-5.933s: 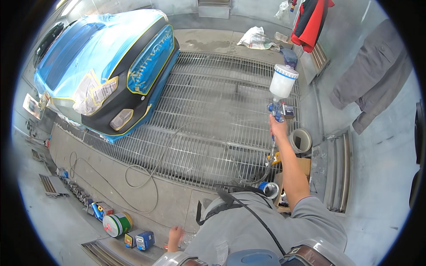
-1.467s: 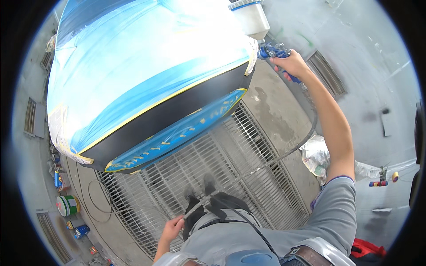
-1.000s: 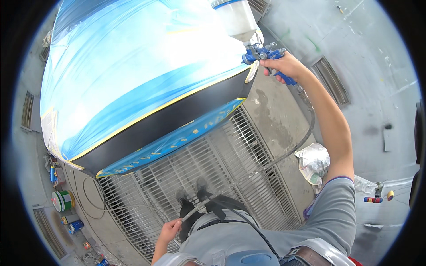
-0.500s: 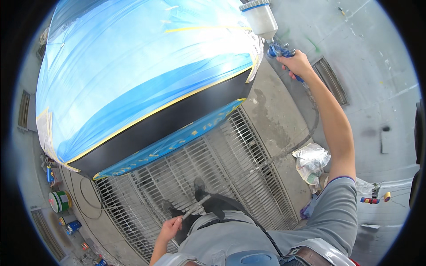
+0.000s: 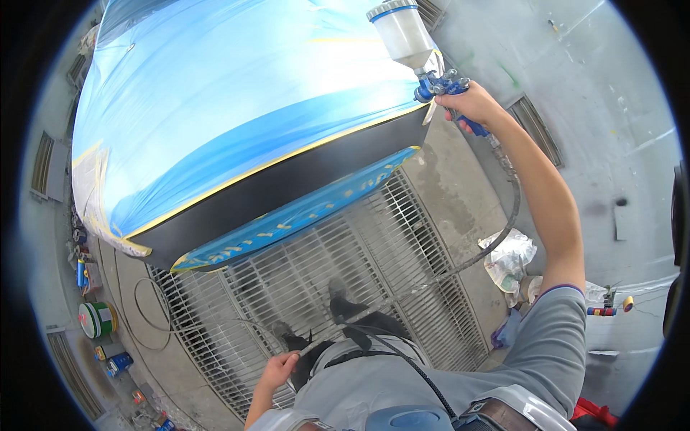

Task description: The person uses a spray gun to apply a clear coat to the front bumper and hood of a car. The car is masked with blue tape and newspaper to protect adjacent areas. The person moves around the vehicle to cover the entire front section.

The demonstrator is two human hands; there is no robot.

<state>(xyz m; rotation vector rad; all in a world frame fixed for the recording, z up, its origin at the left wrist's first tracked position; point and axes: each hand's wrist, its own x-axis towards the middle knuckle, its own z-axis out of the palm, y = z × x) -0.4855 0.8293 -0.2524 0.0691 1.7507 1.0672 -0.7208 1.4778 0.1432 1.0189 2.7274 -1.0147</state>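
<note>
My right hand [image 5: 471, 106] is wrapped round the grip of a blue spray gun [image 5: 437, 86], at arm's length by the right end of the black panel. A translucent paint cup [image 5: 402, 34] with a grey lid stands on top of the gun, slightly tilted. Below the grip, a grey air hose [image 5: 471, 260] hangs in a curve and runs back across the floor grate toward my waist. There my left hand [image 5: 279, 370] is closed on the hose. The black panel [image 5: 287, 177] is bordered by yellow tape and blue masking film [image 5: 215, 93]; no spray mist can be made out.
Under my feet lies a metal floor grate [image 5: 345, 251]. Crumpled plastic [image 5: 509, 257] lies on the right. A green-and-white bucket [image 5: 97, 320], several cans and a coiled cable [image 5: 152, 309] line the left side. Tape rolls [image 5: 627, 304] are by the right wall.
My right hand and the spray gun have shifted left and slightly nearer along the panel. The view has shifted, so the masked panel appears further right. My left hand keeps its hold on the hose.
</note>
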